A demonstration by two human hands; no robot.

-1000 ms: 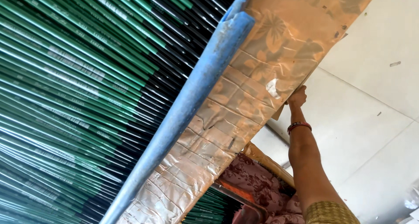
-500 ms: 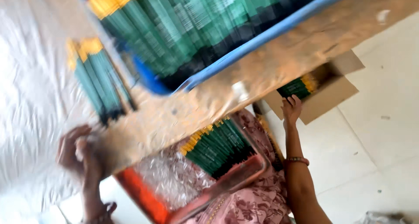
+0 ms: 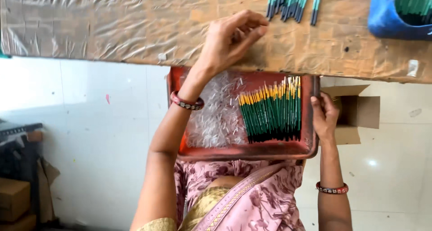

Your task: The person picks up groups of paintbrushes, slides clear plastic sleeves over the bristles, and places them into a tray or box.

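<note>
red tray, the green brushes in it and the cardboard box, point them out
red tray [image 3: 245, 151], head view, on its near rim
green brushes [image 3: 272, 118], head view, middle of the bundle's handles
cardboard box [image 3: 366, 111], head view, on its right flap

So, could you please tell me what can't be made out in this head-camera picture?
- Blue tub: cut off by the top and right edges; its contents show only in part.
- Loose green brushes on the board: upper ends cut off by the top edge.
- Cardboard box: inside in shadow, partly behind the right hand.
- Red tray: far rim hidden under the board.
- Left hand: whether its fingers pinch anything is unclear.
</note>
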